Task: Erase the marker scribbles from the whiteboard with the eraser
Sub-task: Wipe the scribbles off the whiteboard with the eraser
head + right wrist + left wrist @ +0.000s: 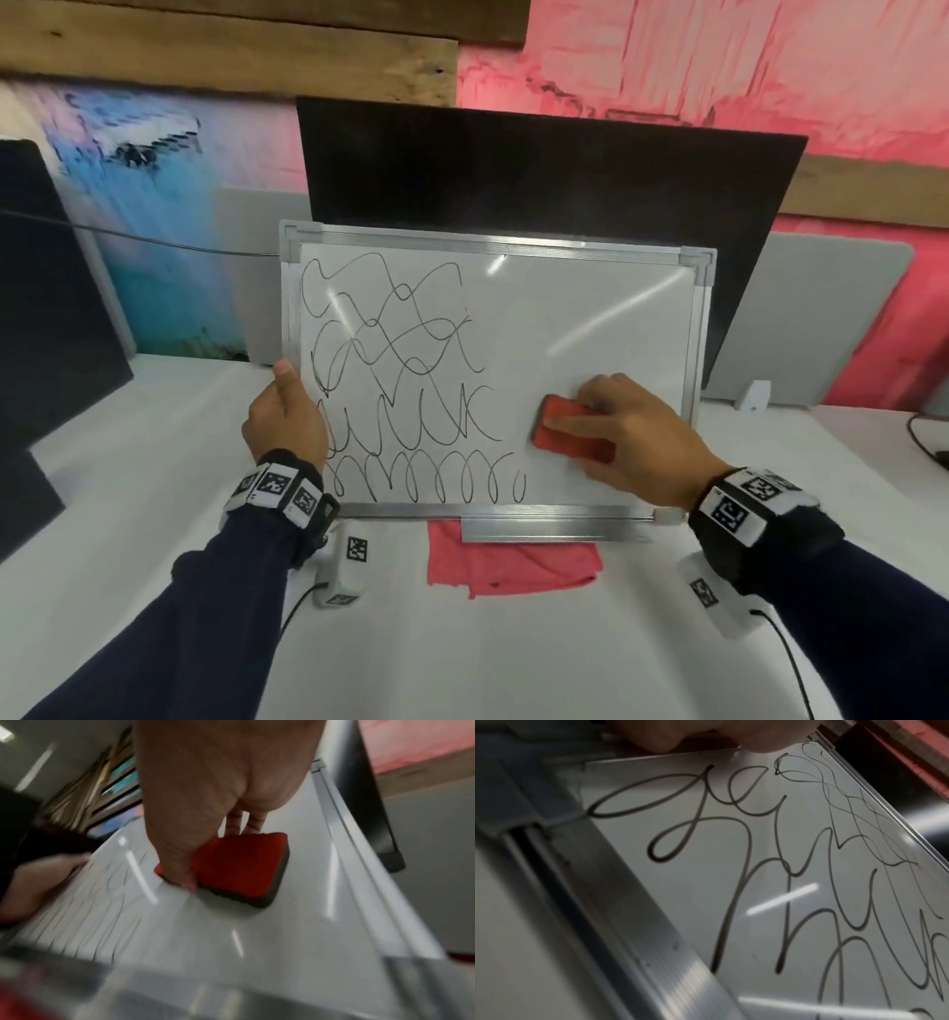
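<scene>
Table: a white-covered worktop (154, 462) carries the scene, with a dark monitor (539, 169) standing along its far edge.

Whiteboard: an aluminium-framed rectangular whiteboard (590, 318) stands tilted back near the monitor, its lower rail towards the worktop's near edge and its long axis running left to right.

Scribbles: black marker scribbles (400, 375) cover the board's left half; the right half shows bare and glossy.

Cloth: a crumpled pink cloth (513, 565) lies on the worktop just below the board's bottom rail.

Right hand: the right hand (631, 437) clamps the eraser against the bare lower-right part of the board, thumb on the near side, fingers over the far side.

Left hand: the left hand (285, 421) grips the board's left frame edge, thumb up along it, steadying it.

Eraser: a red-backed rectangular block eraser with a dark felt sole (572, 429) sits flat on the board, its long axis roughly left to right, just right of the lowest scribble rows.

Key relation: the remaining scribbles lie to the left of the eraser, between the two hands, so the right hand's likely next stroke is a leftward sweep towards the bracing left hand.

Progress: judged roughly half done.
</scene>
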`<state>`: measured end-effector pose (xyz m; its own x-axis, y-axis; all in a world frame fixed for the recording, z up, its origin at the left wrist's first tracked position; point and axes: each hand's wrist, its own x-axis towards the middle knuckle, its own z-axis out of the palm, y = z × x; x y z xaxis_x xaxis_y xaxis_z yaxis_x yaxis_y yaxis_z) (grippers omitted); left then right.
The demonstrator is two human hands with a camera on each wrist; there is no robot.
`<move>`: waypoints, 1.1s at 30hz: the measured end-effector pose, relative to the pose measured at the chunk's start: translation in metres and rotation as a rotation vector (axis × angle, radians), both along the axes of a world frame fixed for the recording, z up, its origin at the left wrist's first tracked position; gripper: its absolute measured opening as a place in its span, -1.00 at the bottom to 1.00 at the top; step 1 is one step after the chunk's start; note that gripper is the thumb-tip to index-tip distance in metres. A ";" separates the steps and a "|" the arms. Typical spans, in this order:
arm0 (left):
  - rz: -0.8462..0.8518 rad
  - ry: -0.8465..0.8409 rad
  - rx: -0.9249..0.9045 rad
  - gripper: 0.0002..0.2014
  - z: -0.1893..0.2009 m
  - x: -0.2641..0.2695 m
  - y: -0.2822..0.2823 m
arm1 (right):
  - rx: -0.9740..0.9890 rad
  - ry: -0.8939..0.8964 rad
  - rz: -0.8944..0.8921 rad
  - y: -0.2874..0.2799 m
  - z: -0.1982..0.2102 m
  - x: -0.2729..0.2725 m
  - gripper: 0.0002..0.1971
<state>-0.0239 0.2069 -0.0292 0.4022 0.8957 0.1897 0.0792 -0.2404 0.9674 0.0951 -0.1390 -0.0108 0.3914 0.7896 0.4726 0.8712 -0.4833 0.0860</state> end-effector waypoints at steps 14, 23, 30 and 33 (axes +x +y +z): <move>-0.016 -0.026 -0.018 -0.38 0.003 -0.005 -0.004 | -0.302 -0.002 0.044 -0.001 -0.012 -0.007 -0.47; -0.008 -0.047 -0.020 -0.46 0.002 -0.002 -0.004 | -0.289 0.053 0.105 0.047 -0.026 -0.031 -0.50; -0.030 -0.047 -0.025 -0.50 0.001 -0.005 -0.002 | -0.397 0.028 0.032 0.003 -0.022 -0.026 -0.51; -0.029 -0.034 -0.004 -0.48 0.000 -0.004 -0.002 | -0.403 0.020 0.021 0.003 -0.018 -0.027 -0.54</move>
<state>-0.0275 0.2054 -0.0293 0.4215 0.8845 0.2002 0.0393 -0.2384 0.9704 0.0676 -0.1361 -0.0292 0.3790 0.9181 0.1159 0.8839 -0.3962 0.2483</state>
